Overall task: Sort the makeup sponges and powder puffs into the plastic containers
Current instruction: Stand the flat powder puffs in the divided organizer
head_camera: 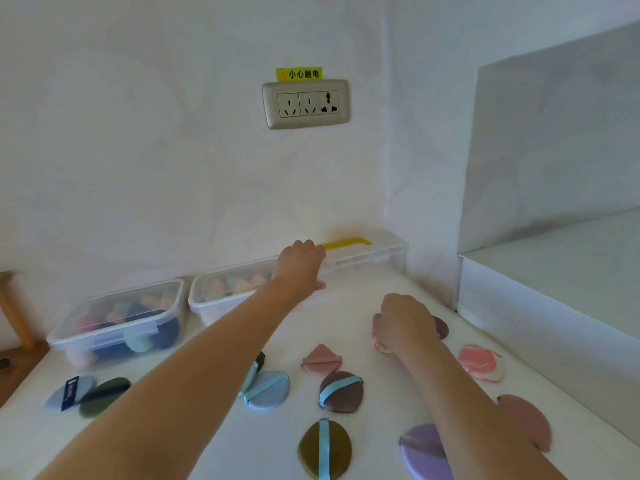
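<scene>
Two clear plastic containers stand at the back of the white table. The left container (pixel 114 323) has its lid on and holds coloured sponges. The right container (pixel 207 299) holds pastel sponges; its lid (pixel 367 252) with a yellow handle is tilted up against the wall. My left hand (pixel 299 266) reaches over this container and grips the lid's front edge. My right hand (pixel 405 322) is closed on a pink marbled powder puff (pixel 377 342) on the table. Loose puffs lie around: light blue (pixel 266 389), brown with blue strap (pixel 341 391), olive (pixel 325 448), purple (pixel 426 452), dusty pink triangle (pixel 322 358).
More puffs lie at the left: a blue one (pixel 69 393) and a dark green one (pixel 104 396). A pink marbled puff (pixel 479 362) and a mauve puff (pixel 526 420) lie at the right. A white box (pixel 554 271) borders the right side. A wall socket (pixel 306 103) sits above.
</scene>
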Motion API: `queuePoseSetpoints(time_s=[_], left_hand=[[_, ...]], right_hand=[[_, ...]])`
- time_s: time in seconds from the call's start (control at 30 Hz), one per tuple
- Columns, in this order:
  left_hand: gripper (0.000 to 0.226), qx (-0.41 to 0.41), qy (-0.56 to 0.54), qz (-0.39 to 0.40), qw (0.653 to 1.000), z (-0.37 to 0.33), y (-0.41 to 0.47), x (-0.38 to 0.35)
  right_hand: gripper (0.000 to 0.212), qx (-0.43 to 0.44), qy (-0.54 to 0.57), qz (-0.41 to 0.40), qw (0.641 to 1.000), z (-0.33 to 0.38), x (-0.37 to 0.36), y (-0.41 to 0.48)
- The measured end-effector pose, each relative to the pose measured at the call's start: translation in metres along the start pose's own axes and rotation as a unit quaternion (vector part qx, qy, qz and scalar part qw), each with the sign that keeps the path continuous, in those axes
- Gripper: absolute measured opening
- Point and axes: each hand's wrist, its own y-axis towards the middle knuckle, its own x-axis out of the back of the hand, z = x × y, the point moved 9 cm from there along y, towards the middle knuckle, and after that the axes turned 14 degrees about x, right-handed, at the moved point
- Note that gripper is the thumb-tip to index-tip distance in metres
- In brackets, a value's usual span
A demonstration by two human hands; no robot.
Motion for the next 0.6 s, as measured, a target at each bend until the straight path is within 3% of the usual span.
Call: queuePoseSetpoints(time_s=[0.07,0.17,0.37,0.47,0.6], left_hand=[[0.051,0.016,0.004,0.008,1.000,-0.004,0.007,-0.004],[0.043,-0.003,-0.025,0.018,1.000,-0.007,0.010,-0.004],[0.037,-0.040,-0.048,-0.009,0.998,-0.011,0.005,0.013],[0.037,-0.057,-0.036,-0.025,0.997,-0.018,0.006,0.034],[0.035,-0.071,-0.033,-0.045,0.996,-0.023,0.001,0.064]], right_hand=[[0.003,-0.012,0.017,-0.010,1.000,-0.005,0.002,0.000],[0.023,-0.021,0.007,0.018,1.000,-0.009,-0.001,0.001],[0.034,-0.029,0.083,-0.056,0.995,-0.017,0.002,0.004],[0.029,-0.039,0.065,-0.014,0.997,-0.018,-0.004,0.006],[0.021,-0.025,0.091,-0.041,0.995,-0.017,0.004,0.001]])
